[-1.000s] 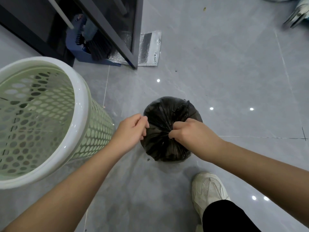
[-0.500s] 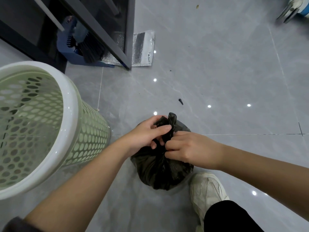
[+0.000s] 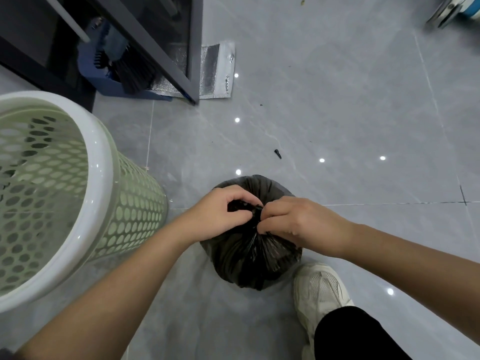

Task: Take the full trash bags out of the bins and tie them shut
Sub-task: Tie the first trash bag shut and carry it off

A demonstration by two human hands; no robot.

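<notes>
Pinching the black trash bag (image 3: pixel 254 258) by its neck, lower centre, the left hand (image 3: pixel 220 216) and right hand (image 3: pixel 293 224) have just drawn together; knot likely tightening.

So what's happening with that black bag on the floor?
A person is tying a black trash bag shut. It sits on the grey floor, already out of the pale green bin beside it. The left hand and right hand both pinch the bunched neck at the top. I can't tell if the knot is done.
</notes>
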